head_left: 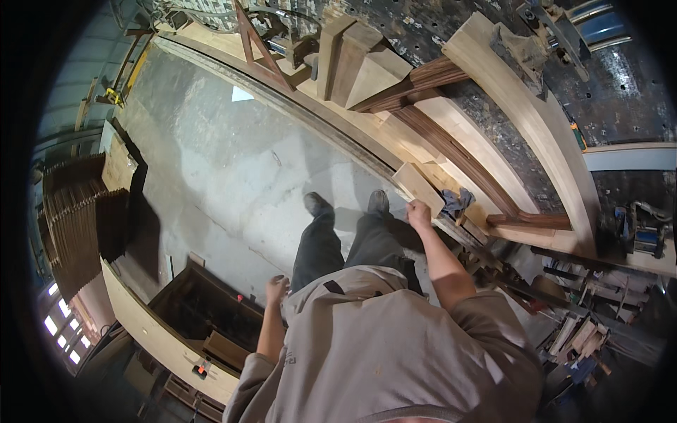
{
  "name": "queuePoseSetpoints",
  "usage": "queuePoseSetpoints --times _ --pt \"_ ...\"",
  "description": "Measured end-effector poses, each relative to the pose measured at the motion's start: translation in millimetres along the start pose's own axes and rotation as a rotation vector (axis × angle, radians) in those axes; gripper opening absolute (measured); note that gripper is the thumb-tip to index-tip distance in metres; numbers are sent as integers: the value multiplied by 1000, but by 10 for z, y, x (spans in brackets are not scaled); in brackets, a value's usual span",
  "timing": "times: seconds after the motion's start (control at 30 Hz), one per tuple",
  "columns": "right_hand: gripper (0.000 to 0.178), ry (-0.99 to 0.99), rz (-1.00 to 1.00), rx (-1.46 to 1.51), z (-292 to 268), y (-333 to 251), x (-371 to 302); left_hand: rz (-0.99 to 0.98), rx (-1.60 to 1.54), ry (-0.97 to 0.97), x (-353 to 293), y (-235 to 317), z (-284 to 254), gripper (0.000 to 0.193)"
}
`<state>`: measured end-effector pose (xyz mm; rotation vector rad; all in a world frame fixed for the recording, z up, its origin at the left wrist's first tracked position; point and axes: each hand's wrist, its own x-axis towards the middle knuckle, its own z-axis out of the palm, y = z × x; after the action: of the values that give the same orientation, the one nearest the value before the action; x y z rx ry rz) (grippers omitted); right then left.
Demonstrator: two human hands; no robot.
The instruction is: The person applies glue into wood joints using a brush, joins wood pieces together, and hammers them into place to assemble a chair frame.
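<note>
My right hand is closed at the workbench edge, against the near corner of a short pale wooden board. Its curled fingers hide what they hold, if anything. A crumpled grey rag lies on the bench just beyond that board. Low at my left side hangs my left hand, its fingers loosely bent and apart, with nothing seen in it. Farther along the bench rests a large curved wooden frame, with a pale outer arc and dark brown moulding strips.
Angled wooden blocks and a triangular wooden square stand on the far bench. At left are a stack of dark brown slats and a long pale board beside a dark open box. Clamps sit far right.
</note>
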<state>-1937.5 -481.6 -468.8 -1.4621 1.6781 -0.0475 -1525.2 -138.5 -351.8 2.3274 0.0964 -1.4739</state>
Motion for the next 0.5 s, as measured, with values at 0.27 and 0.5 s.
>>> queuePoseSetpoints --times 0.27,0.5 --pt "55 -230 315 -280 83 -1087 -395 -84 -320 40 185 -240 -571 45" --pt "39 -58 270 269 783 -2001 -32 -221 -1048 17 902 -254 -1606 44"
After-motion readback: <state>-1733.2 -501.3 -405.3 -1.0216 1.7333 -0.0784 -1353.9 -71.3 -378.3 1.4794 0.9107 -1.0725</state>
